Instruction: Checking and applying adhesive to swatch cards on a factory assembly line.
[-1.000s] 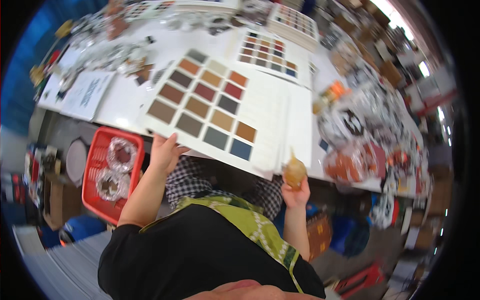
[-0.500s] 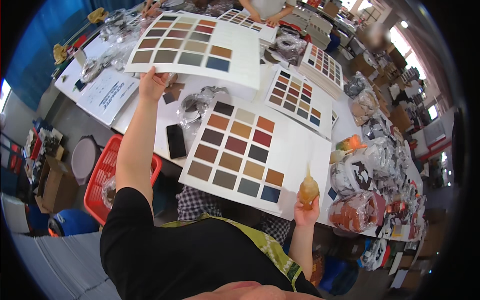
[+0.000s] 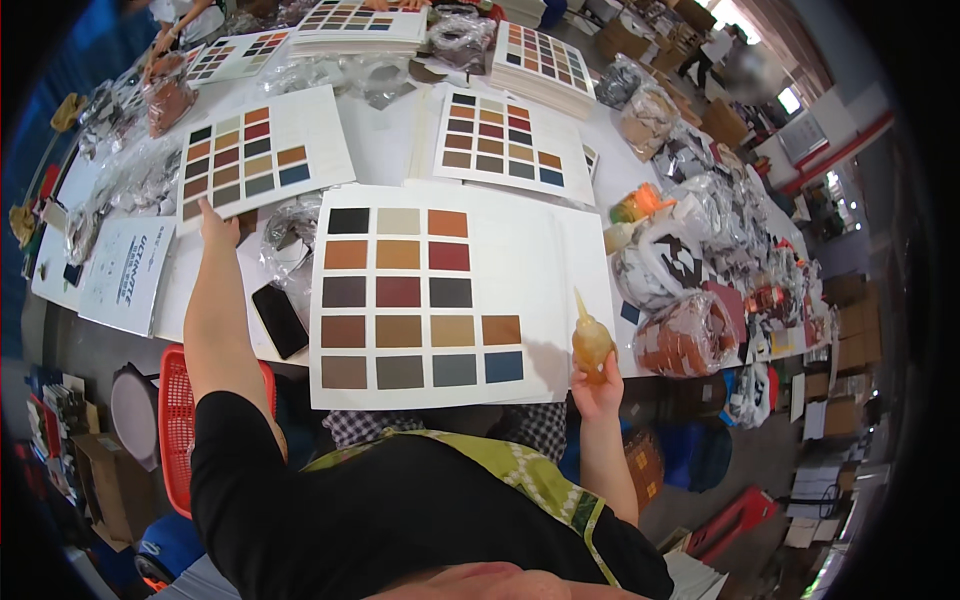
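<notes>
My left hand reaches forward to the left and grips the near edge of a white swatch board with rows of coloured squares. My right hand holds a squeeze bottle of amber glue, its thin nozzle pointing up. Directly before me lies a larger-looking swatch board with dark, beige, orange, red and blue squares, next to the bottle. Farther back, another swatch board rests on the table. Whether the left board touches the table is hard to tell.
A black phone lies near the table's front edge, beside a white box. Plastic bags of swatches crowd the right side. A stack of swatch boards stands at the back. A red basket sits below left. Other people's hands work across the table.
The board in my left hand has come down and away to the left from its raised position. My view has shifted, and the right hand still holds the glue bottle.
</notes>
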Motion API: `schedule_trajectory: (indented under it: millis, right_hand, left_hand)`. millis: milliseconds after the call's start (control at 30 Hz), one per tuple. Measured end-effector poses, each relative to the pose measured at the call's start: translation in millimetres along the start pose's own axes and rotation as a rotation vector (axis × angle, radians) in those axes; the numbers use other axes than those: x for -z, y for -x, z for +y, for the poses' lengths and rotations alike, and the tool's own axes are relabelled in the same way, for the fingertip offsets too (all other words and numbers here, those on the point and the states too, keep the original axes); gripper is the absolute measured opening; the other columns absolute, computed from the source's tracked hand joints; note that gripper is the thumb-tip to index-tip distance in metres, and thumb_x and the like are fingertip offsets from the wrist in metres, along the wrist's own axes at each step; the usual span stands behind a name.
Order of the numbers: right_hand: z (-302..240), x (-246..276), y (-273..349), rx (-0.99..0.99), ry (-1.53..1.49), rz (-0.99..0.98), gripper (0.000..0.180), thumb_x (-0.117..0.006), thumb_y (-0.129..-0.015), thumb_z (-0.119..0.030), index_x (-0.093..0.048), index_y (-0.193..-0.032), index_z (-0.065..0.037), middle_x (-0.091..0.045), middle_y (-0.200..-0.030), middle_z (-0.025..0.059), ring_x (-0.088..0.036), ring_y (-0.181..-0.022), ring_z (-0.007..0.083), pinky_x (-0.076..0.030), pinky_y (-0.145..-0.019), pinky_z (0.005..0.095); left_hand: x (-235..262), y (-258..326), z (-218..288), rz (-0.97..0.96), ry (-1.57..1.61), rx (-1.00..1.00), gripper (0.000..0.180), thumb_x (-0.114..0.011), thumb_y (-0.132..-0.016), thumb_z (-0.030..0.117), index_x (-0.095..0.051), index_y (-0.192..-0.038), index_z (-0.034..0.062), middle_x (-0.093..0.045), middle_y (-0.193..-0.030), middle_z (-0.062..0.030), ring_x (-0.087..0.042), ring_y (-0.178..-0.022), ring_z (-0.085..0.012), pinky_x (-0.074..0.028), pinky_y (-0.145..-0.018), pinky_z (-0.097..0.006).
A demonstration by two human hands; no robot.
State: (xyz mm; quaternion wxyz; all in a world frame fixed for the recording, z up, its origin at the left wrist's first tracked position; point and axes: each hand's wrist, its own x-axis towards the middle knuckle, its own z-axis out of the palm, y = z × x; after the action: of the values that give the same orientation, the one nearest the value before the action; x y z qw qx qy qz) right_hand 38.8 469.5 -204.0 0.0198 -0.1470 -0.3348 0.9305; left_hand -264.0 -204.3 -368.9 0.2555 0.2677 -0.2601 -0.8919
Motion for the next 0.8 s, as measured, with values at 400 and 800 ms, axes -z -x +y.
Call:
schedule_trajectory:
  millis: [400, 800]
  right_hand:
    - [8.2, 40.0, -10.1, 0.006, -0.05, -0.05, 0.036, -0.047, -0.092, -0.033, -0.047, -0.124, -0.017, -0.051, -0.123, 0.0048, -0.052, -0.102, 0.0199, -0.048, -0.064, 0.0263]
    - [17.3, 45.0, -8.3, 0.058, -0.041, -0.102, 0.021, -0.05, -0.092, -0.028, -0.049, -0.112, -0.025, -0.053, -0.118, -0.0029, -0.053, -0.102, 0.0166, -0.048, -0.063, 0.0288]
  left_hand:
    - [64.0, 334.7, -15.5, -0.877, -1.485, -0.186, 0.058, -0.04, -0.094, 0.033, -0.026, -0.137, -0.002, -0.02, -0.145, -0.0215, -0.011, -0.137, -0.0351, -0.01, -0.11, -0.038]
    - [-18.4, 444.7, 43.3, -0.772, -0.881, 0.053, 0.06, -0.045, -0.086, 0.002, -0.022, -0.141, 0.0038, -0.035, -0.139, -0.0156, -0.036, -0.127, -0.0247, -0.027, -0.105, -0.034]
